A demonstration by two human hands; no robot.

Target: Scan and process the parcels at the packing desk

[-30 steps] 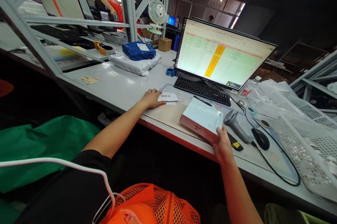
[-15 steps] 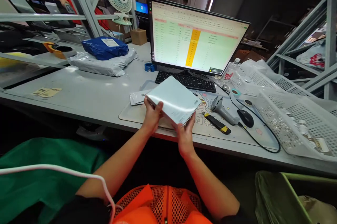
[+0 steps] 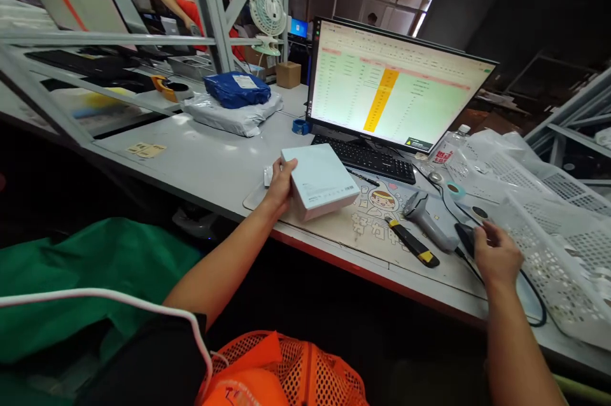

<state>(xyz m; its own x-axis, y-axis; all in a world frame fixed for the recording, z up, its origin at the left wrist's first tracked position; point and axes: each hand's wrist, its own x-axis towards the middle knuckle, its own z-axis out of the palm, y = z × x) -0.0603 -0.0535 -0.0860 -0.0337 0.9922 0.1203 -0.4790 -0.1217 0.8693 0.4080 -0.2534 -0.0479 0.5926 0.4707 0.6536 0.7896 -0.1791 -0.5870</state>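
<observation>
My left hand grips a pale, light-blue box by its left side, thumb on top. The box is held tilted over the front edge of the desk mat, with printed text and a barcode on its upper face. Off to the right, my right hand is beside the black mouse, with fingers loosely bent and apart and nothing seen in them. Whether it touches the mouse I cannot tell. Left of that hand lie a grey barcode scanner and a black-and-yellow utility knife.
Behind the box stand a keyboard and a monitor showing a spreadsheet. White perforated baskets line the right side. Blue and white parcels sit back left beside a metal frame. A person in red is beyond.
My right hand has let go of the box and moved right to the mouse. The box, now in my left hand alone, has turned and tilted. The view has swung left.
</observation>
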